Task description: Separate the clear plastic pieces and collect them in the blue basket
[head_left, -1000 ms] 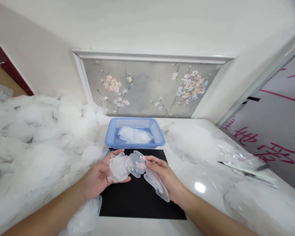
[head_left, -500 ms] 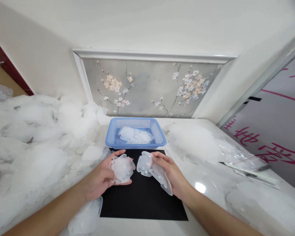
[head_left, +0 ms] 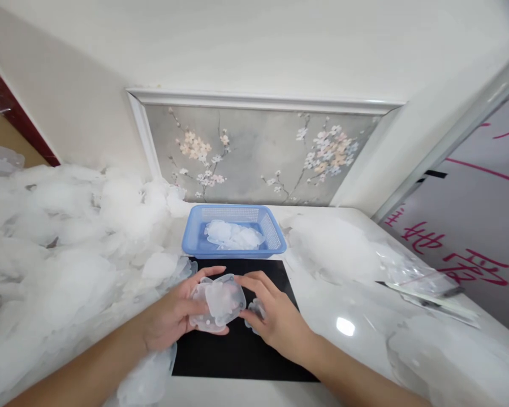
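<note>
My left hand (head_left: 172,316) is closed on frosted, translucent plastic pieces (head_left: 206,322) with wavy edges, the thumb lying over them. Overlapping these is another clear plastic piece (head_left: 227,298), pinched at its right edge by the thumb and fingertips of my right hand (head_left: 275,316). A further plastic piece (head_left: 255,310) shows partly beneath the right palm, mostly hidden by the fingers. Both hands are above a black mat (head_left: 246,359). Just beyond the mat stands a blue plastic basket (head_left: 235,254) with several similar pieces (head_left: 235,234) in it.
A large heap of the same frosted pieces (head_left: 68,243) covers the left side of the white table (head_left: 224,391). On the right are filled clear plastic bags (head_left: 335,249) and a thin strip-like item (head_left: 432,305). A framed floral panel (head_left: 254,147) is behind the basket.
My right hand has brought a plastic piece leftward onto those in my left hand. The pieces in the right hand are now more hidden under its palm. The basket's contents look unchanged.
</note>
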{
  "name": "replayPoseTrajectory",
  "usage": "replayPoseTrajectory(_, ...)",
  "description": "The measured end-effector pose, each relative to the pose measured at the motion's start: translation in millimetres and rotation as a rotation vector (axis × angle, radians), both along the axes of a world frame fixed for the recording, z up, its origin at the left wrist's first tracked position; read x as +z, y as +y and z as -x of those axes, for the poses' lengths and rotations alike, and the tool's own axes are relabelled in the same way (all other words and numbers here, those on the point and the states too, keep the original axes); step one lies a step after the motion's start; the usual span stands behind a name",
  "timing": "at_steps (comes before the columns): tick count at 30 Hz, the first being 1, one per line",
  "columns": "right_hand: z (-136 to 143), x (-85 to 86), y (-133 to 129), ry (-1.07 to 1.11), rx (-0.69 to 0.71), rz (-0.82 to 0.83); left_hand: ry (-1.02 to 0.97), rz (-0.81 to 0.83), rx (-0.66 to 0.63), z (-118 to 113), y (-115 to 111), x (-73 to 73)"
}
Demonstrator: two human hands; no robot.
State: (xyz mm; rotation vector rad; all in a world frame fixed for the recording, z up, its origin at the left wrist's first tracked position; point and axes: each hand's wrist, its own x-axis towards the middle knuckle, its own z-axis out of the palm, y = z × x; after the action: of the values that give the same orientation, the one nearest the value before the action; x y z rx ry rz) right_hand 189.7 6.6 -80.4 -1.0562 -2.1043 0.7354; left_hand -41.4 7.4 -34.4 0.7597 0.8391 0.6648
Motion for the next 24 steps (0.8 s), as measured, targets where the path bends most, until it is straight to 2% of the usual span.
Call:
replayPoseTrajectory(5,-4.0,-2.2,5.1,0.106,0.048,-0.126,0.032,0.003,0.045,-4.0,-0.2,4.4)
replayPoseTrajectory(15,-10.9,-4.9,13.3,0.202,-0.090,-0.223,0.060,0.021,0.143,-4.0,1.2,8.6)
replayPoseTrajectory(24,-13.3,-6.2,15.2,0.263,-0.103,-0.123,0.046,0.033,0.151,-3.1,1.9,7.0)
